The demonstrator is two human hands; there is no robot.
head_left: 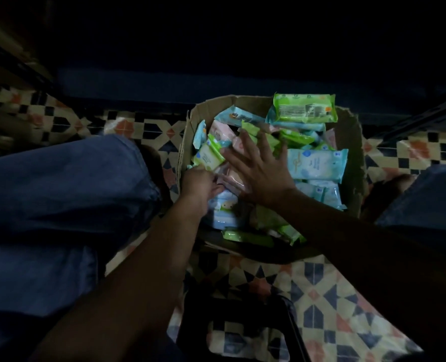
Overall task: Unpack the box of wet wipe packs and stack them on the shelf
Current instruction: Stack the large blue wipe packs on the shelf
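Note:
An open cardboard box (pixel 351 142) sits on the floor between my knees, filled with several wet wipe packs in green, blue and pink. My right hand (pixel 255 171) lies flat with fingers spread on the packs in the middle of the box, over a pink pack (pixel 236 178). My left hand (pixel 199 182) reaches in at the box's left side, fingers curled among the packs just below a small green pack (pixel 208 156); what it grips is hidden. A green pack (pixel 305 108) rests on top at the far side.
Patterned tile floor (pixel 321 296) surrounds the box. My knees in blue jeans (pixel 60 205) flank it left and right. A dark stool edge (pixel 242 322) lies below. Dark shelving (pixel 216 61) stands beyond the box, with a metal upright (pixel 412 118) at right.

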